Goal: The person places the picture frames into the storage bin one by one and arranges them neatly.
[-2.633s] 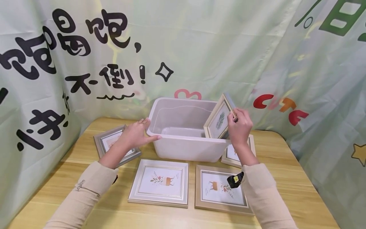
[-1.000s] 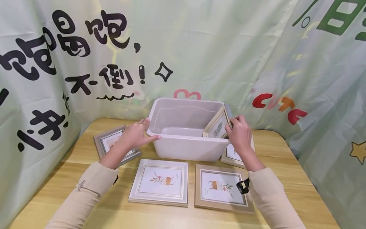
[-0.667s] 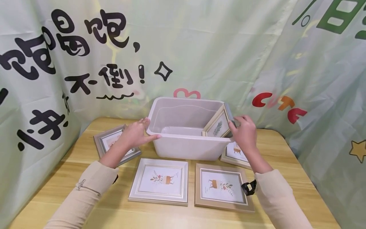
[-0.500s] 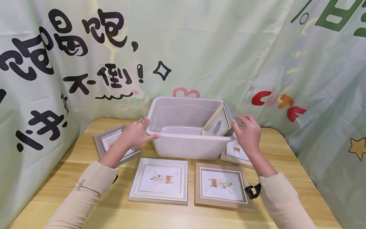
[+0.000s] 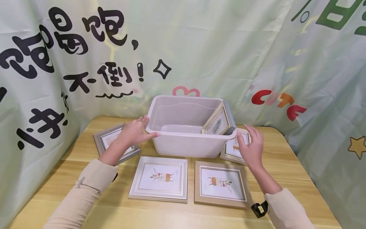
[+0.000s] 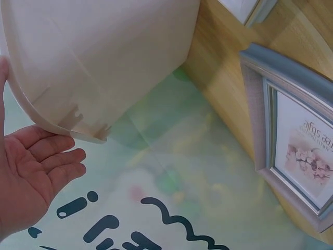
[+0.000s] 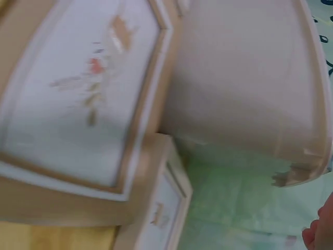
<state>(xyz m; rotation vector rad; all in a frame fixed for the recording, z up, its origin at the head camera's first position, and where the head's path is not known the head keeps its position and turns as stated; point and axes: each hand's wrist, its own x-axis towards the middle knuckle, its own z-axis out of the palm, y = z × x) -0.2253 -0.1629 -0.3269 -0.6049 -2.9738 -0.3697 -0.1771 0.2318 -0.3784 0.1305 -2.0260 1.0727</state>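
Note:
A pale grey plastic storage bin (image 5: 188, 144) stands at the back of the table. At its left front corner my left hand (image 5: 132, 131) holds the rim, thumb along the front edge and fingers at the side. A picture frame with a green leaf print (image 5: 218, 122) leans tilted inside the bin's right end. Just right of the bin, my right hand (image 5: 253, 146) holds nothing, its fingers loosely bent and apart from that frame. It hangs by a beige picture frame (image 5: 234, 149) lying partly behind it; only the fingertips (image 7: 317, 229) show in the right wrist view.
On the wooden table (image 5: 160, 216) lie a silver-white picture frame (image 5: 134, 189) and a tan picture frame (image 5: 198, 187) in front of the bin. A grey picture frame (image 5: 101, 143) lies left, partly under my left arm. A printed curtain (image 5: 214, 57) closes off the back.
My right hand lowered the leaf-print picture frame into the bin, let go of it, and moved right and down. The left hand stays at the bin's corner.

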